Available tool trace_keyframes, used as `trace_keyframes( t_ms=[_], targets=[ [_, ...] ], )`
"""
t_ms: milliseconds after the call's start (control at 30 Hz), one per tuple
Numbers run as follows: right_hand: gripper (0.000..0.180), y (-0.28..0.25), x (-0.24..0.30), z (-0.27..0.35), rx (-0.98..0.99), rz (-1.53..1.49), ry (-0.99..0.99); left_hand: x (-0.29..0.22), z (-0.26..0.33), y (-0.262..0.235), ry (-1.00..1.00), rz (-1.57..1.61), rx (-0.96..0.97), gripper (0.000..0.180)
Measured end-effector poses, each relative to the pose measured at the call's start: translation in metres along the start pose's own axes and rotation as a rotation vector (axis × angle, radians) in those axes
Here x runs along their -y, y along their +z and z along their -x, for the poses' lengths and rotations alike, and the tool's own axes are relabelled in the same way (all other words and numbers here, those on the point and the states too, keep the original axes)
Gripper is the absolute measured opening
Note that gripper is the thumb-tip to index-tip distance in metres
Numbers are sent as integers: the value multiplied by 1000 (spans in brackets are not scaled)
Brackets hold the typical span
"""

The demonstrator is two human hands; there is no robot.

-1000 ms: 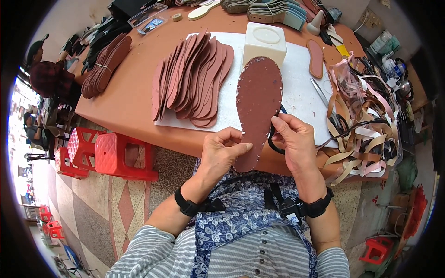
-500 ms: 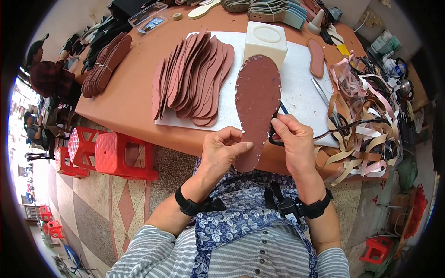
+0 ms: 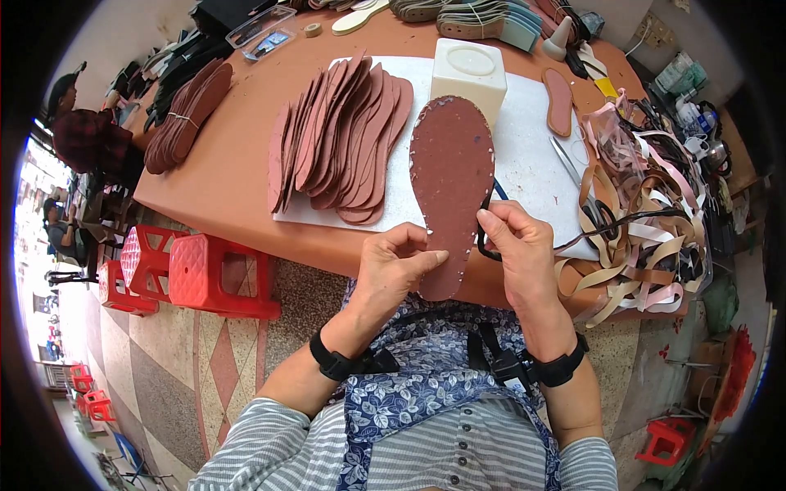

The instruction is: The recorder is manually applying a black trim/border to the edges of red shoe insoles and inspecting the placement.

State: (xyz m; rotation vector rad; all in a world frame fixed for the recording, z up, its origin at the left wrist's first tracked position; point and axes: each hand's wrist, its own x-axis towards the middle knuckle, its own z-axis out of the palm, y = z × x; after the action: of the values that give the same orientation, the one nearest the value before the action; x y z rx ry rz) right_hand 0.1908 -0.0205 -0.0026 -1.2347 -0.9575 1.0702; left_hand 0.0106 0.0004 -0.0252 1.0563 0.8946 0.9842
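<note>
I hold a brown shoe sole (image 3: 450, 180) upright over the table edge, its rim dotted with small holes. My left hand (image 3: 395, 270) grips its heel end from the left, thumb across the face. My right hand (image 3: 516, 250) pinches a black cord (image 3: 490, 196) at the sole's right edge. A fanned stack of similar brown soles (image 3: 340, 139) lies on a white sheet (image 3: 524, 155) further back, left of the held sole.
A white square block (image 3: 468, 74) stands behind the sole. Scissors (image 3: 573, 168) and a heap of pink and tan straps (image 3: 647, 204) lie at right. Another bundle of soles (image 3: 184, 114) lies at far left. Red plastic stools (image 3: 192, 274) stand on the floor; a person (image 3: 86, 135) sits at left.
My right hand has shifted slightly along the sole's right edge with the cord. The sole stays in nearly the same place.
</note>
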Motion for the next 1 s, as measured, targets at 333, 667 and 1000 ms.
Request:
trace_keyframes(
  t_ms=[333, 667, 1000],
  targets=[
    [12, 7, 32, 17, 41, 217, -210, -31, 1, -8, 38, -5, 76, 48],
    [11, 17, 45, 29, 121, 590, -516, -108, 39, 6, 1124, -1185, -172, 36],
    [13, 20, 43, 35, 98, 842, -742, -98, 26, 15, 998, -1510, 36, 20]
  ],
)
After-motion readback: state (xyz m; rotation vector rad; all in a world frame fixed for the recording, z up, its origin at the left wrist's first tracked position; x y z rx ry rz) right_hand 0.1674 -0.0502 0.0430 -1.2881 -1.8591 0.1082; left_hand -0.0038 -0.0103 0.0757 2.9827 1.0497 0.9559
